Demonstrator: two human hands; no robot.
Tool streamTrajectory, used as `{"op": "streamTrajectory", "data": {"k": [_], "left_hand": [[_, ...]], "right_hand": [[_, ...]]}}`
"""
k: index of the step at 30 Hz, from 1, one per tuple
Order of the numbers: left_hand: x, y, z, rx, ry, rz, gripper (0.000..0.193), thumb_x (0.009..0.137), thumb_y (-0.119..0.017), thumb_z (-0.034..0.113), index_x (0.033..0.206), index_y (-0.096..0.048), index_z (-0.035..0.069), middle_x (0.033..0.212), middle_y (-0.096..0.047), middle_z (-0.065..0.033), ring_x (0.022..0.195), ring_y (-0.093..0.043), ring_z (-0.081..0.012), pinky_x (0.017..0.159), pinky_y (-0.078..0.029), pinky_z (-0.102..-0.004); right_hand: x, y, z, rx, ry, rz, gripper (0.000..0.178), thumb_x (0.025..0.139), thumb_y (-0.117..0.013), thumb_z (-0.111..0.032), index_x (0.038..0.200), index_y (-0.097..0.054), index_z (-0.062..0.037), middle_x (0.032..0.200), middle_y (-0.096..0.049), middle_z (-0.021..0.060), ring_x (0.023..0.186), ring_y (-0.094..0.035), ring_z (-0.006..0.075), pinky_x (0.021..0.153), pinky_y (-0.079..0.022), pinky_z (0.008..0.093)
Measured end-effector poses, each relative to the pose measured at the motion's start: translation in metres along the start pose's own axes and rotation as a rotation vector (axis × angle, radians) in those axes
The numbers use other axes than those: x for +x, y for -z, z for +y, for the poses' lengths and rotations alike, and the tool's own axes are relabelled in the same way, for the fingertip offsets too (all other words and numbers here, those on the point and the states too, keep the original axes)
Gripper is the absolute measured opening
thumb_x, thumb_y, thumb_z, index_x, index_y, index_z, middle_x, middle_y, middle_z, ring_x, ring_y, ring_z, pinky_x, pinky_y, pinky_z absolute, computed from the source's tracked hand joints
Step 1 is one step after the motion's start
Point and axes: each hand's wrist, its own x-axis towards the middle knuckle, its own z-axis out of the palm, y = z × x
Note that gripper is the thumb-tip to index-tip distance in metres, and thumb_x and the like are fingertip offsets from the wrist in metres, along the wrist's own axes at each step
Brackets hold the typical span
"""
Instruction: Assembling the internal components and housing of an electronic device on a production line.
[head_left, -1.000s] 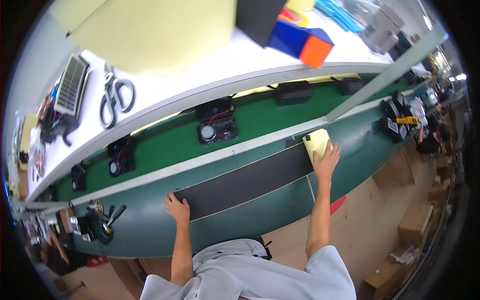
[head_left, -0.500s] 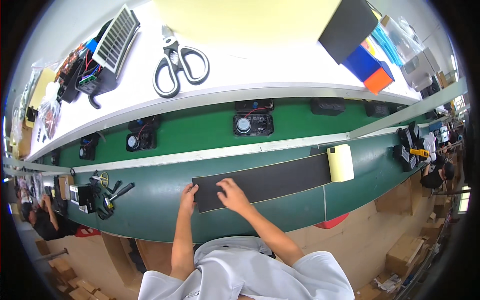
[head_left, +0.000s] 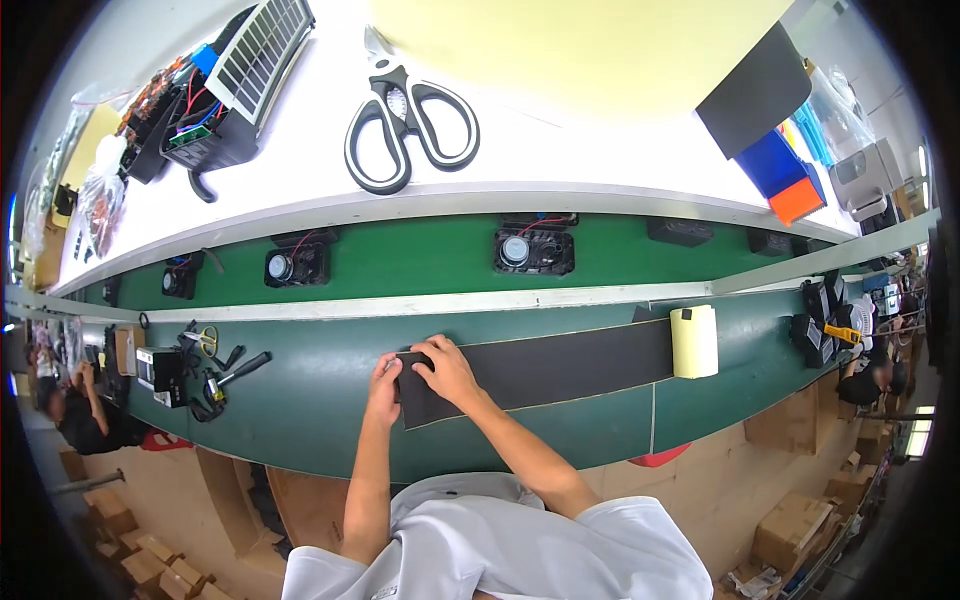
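A long black sheet strip (head_left: 560, 368) with thin yellowish edges lies across the green bench, running right to a pale yellow roll (head_left: 694, 343). My left hand (head_left: 384, 388) pinches the strip's left end near its far corner, thumb and fingers closed on it. Beside it, my right hand (head_left: 447, 372) has its fingers bent over the far edge, gripping the same corner; the fingertips touch the sheet, and part of that corner is hidden beneath them. The left end looks slightly raised.
Large black-and-white scissors (head_left: 408, 120) lie on the white shelf above. Behind the bench rail sit open speaker housings (head_left: 530, 250). Hand tools (head_left: 232, 372) lie at left, black devices (head_left: 820, 330) at right. A blue-and-orange box (head_left: 783, 178) stands on the shelf. Other people sit at both sides.
My right hand has moved left and away from me, from hovering over the strip to its far left corner beside my left hand. The whole view has shifted slightly.
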Motion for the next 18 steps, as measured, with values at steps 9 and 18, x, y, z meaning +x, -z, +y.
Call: {"op": "streamTrajectory", "data": {"k": [9,18], "left_hand": [[0.001,-0.005,-0.002,-0.064,-0.025,0.027,0.018,0.099,-0.065,0.022,0.112,-0.062,0.009,0.097,-0.068,-0.0030,0.085,-0.067,-0.0155,0.074,-0.057,-0.0322],[-0.003,-0.037,-0.022,-0.271,-0.070,0.085,0.015,0.099,-0.063,0.022,0.108,-0.062,0.010,0.105,-0.068,-0.0046,0.097,-0.067,-0.0185,0.086,-0.057,-0.0362]], "right_hand": [[-0.013,-0.008,-0.010,0.034,0.077,0.154,0.034,0.086,-0.073,-0.013,0.119,-0.071,-0.0084,0.115,-0.061,0.0128,0.103,-0.061,0.0330,0.092,-0.051,0.0429],[-0.024,-0.008,-0.010,-0.126,0.192,0.306,0.032,0.089,-0.068,-0.009,0.121,-0.070,-0.0087,0.121,-0.064,0.0136,0.106,-0.061,0.0337,0.092,-0.051,0.0434]]}}
